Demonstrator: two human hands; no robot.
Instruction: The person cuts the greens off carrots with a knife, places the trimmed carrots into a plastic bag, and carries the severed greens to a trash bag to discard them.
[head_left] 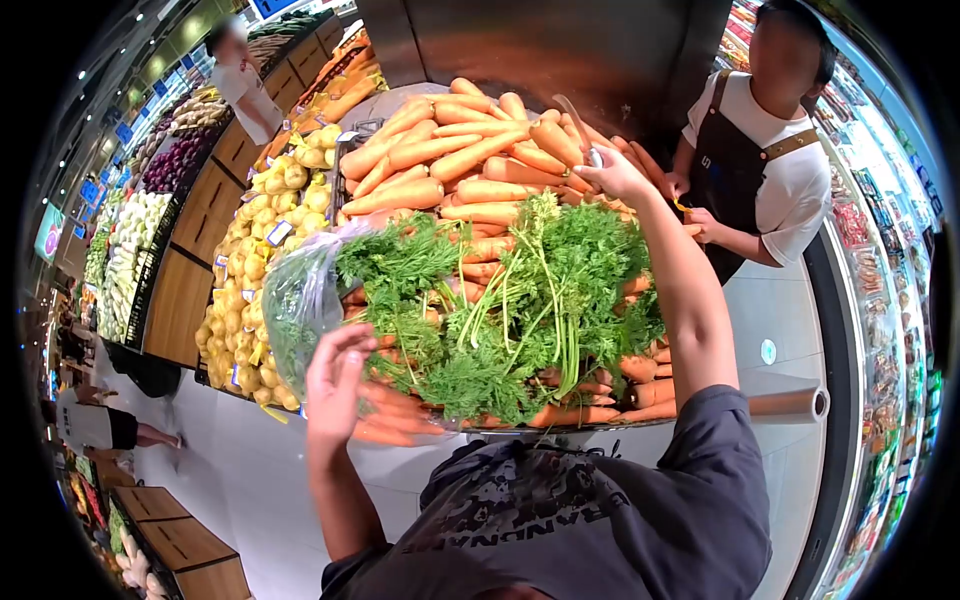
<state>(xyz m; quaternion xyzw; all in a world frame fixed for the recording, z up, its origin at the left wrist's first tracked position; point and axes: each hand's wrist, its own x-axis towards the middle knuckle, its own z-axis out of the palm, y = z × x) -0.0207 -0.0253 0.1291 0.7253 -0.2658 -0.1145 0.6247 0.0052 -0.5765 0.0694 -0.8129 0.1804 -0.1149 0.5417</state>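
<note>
A thin knife-like tool (572,118) with a curved end pokes up over the big pile of orange carrots (490,160). The right hand (612,174) has its fingers closed on the tool, near the top right of the pile. Leafy green carrot tops (590,260) lie across the front of the carrots. The left hand (337,385) has its fingers open and spread, right by the left edge of the greens; I cannot tell if it touches them. Just beside it is a see-through plastic bag (305,290) with greens inside. More carrots show at the front edge, under the leaves.

To the left are lots of round yellow vegetables (255,265). At the right, 1 person in a dark apron (735,160) stands close to the carrots, with 2 hands near the pile. A pale tube (790,404) sticks out below that person.
</note>
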